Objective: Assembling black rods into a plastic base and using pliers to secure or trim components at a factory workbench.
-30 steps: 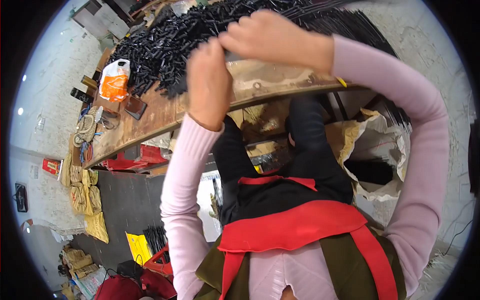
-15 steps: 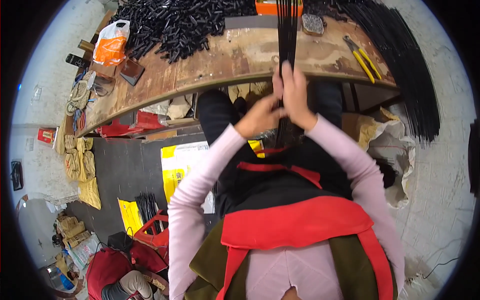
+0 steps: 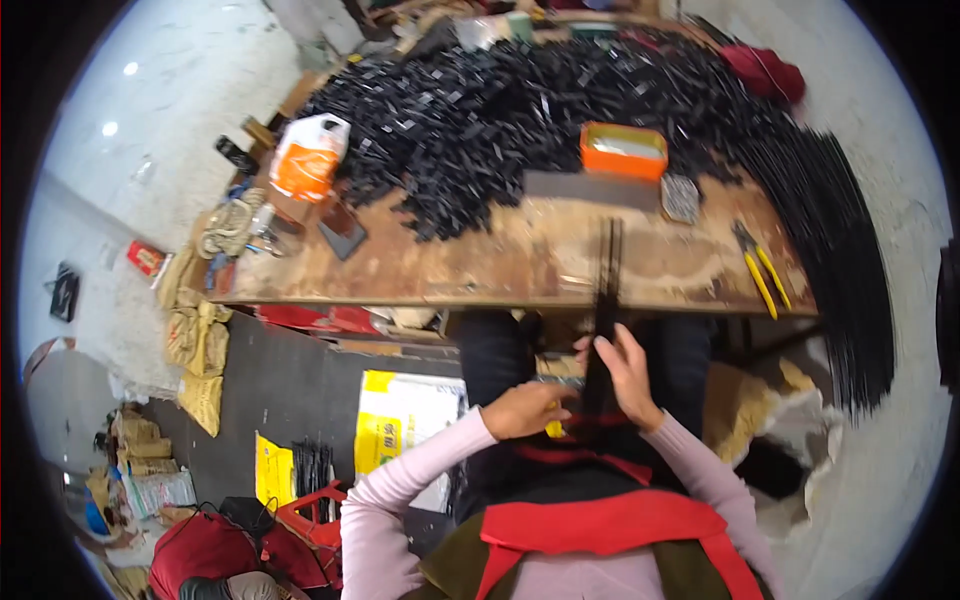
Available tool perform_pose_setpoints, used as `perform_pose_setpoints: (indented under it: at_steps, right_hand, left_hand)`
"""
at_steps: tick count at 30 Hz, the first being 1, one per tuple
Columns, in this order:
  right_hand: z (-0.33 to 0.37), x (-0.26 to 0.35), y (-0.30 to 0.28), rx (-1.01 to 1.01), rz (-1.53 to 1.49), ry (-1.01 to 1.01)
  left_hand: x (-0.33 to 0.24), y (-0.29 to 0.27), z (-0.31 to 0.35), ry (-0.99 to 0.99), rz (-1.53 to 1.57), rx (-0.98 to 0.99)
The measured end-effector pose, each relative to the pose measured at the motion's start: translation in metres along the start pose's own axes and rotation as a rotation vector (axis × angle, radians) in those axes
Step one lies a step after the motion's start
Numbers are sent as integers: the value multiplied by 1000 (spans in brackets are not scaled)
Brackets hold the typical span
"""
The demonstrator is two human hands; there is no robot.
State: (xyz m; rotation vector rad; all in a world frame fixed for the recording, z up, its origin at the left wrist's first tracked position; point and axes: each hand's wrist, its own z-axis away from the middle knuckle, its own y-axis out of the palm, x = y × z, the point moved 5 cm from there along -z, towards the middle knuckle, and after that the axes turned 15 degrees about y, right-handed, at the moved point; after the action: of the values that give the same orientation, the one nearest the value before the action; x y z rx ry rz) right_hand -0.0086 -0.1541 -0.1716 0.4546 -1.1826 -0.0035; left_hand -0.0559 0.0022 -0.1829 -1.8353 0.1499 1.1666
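I sit at a worn wooden workbench [image 3: 480, 270]. My right hand [image 3: 628, 375] grips a thin bundle of long black strips [image 3: 605, 290] that reaches from my lap up over the bench's near edge. My left hand [image 3: 525, 408] is closed at the bundle's lower end, near something small and yellow. A large heap of short black pieces [image 3: 500, 110] covers the back of the bench.
An orange tin [image 3: 623, 150] and a grey block [image 3: 590, 186] lie behind the bundle. Yellow-handled pliers [image 3: 760, 268] rest at the right, an orange-white bag [image 3: 308, 158] at the left. Long black rods [image 3: 850, 270] hang off the right end. Sacks and red crates sit on the floor.
My hands came down from the heap at the bench's back to my lap, bringing the black bundle toward me. The view tilted up, showing more of the bench.
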Motion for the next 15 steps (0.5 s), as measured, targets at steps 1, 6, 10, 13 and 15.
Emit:
perform_pose_setpoints:
  at_steps: [1, 6, 10, 13, 15]
  right_hand:
    - [-6, 5, -4, -36, -61, 15]
    - [-21, -10, -20, -119, -175, 99]
    - [-24, -11, -28, -117, -117, 54]
    - [-27, -11, -26, -103, -138, 101]
    - [-28, -7, -23, -94, -162, 124]
  left_hand:
    - [-3, -16, -7, -46, 36, -24]
    - [-19, -138, -50, -94, -183, -430]
    - [42, -261, -109, -136, -640, -704]
    - [115, -338, -147, -262, -1101, -645]
    - [159, -364, -172, -642, -1236, -334]
